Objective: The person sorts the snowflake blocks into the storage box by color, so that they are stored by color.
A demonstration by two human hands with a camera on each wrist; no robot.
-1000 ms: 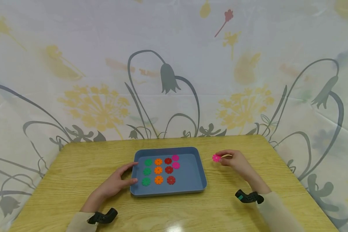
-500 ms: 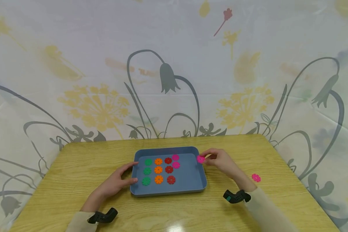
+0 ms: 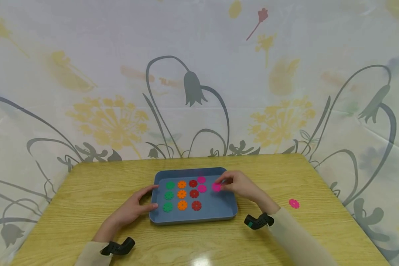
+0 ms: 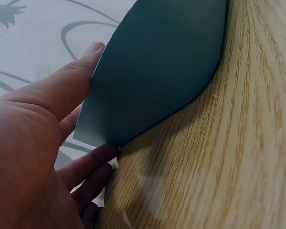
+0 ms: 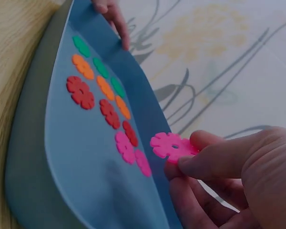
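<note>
My right hand (image 3: pixel 241 184) pinches a pink flower-shaped plastic disc (image 5: pixel 166 145) between thumb and fingers, over the right half of the blue-grey tray (image 3: pixel 219 212). My left hand (image 3: pixel 131 208) holds the tray's left side, with thumb and forefinger tips over the rim and other fingers outside in the left wrist view. In the tray lie a column of green discs (image 3: pixel 169 195), one of orange discs (image 3: pixel 181 194) and one of red discs (image 3: pixel 194 193). Two pink discs (image 3: pixel 202 188) lie to the right of the red ones, near the back.
Another pink disc (image 3: pixel 294 203) lies on the wooden table (image 3: pixel 269 247), right of the tray and beyond my right forearm. A flower-printed cloth (image 3: pixel 199 74) hangs behind the table. Each wrist wears a black device (image 3: pixel 259 221).
My right hand has carried the pink disc leftward from beside the tray to over it. The loose pink disc on the table has come into sight. My left hand stays in place.
</note>
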